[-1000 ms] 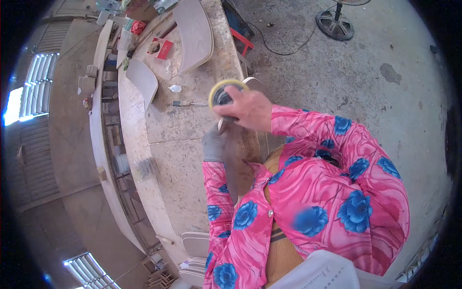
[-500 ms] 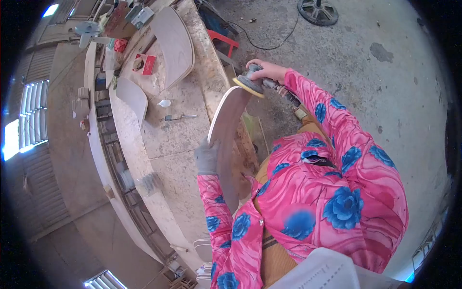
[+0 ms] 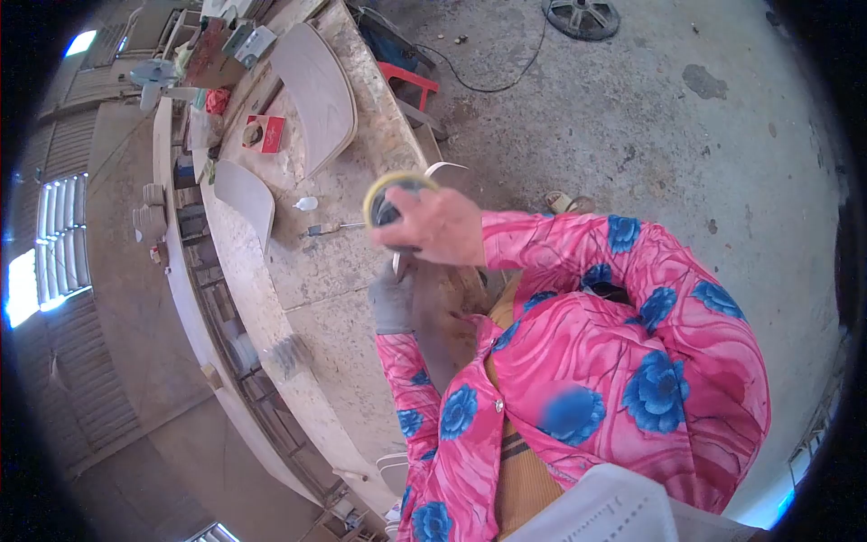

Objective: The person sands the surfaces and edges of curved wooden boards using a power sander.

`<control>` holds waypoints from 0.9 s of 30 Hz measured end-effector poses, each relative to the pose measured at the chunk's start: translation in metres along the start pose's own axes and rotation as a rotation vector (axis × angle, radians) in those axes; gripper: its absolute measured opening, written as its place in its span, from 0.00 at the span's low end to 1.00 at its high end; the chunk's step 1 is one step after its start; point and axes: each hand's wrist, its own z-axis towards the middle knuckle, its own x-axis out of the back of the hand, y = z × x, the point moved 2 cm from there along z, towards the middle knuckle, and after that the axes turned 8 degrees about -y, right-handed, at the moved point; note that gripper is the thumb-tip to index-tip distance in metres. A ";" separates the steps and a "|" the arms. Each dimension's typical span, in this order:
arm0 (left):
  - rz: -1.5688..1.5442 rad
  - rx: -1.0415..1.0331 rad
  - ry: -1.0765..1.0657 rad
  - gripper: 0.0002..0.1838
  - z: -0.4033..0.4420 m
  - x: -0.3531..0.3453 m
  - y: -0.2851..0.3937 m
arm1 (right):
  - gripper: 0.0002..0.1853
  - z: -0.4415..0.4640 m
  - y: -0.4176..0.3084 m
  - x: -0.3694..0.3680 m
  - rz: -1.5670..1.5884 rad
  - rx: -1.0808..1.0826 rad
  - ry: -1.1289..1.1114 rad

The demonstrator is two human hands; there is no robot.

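My left hand (image 3: 392,303), in a grey glove, is closed on the edge of a curved plywood panel (image 3: 441,330) held beside the bench. In my bare right hand (image 3: 440,224) is a round sander (image 3: 386,210) with a yellow-rimmed pad, fingers wrapped over its dark top. The sander sits at the panel's outer edge, just beyond my left hand. Whether the pad touches the wood is hard to see. The right hand and sander cover much of the panel, whose far tip (image 3: 447,167) shows behind them.
On the bench (image 3: 316,262) lie a large curved panel (image 3: 316,95), a smaller one (image 3: 244,200), a red box (image 3: 264,134), a small white bottle (image 3: 306,203) and a thin-shafted tool (image 3: 334,228). A red stool (image 3: 411,81) and a cable (image 3: 488,88) are beyond the bench's edge.
My right hand has swept the sander from the panel's far end along to the outer edge near my left hand. My left hand keeps its hold on the panel.
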 end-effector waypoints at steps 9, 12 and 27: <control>-0.038 0.103 -0.031 0.16 0.003 0.007 0.008 | 0.25 0.009 0.159 0.015 0.734 -0.428 -0.183; -0.174 0.119 -0.053 0.17 0.004 0.002 -0.001 | 0.26 -0.022 0.196 -0.038 1.096 -0.535 -0.088; -0.115 0.089 -0.064 0.20 0.004 0.003 -0.003 | 0.29 0.005 0.123 0.031 0.674 -0.359 0.011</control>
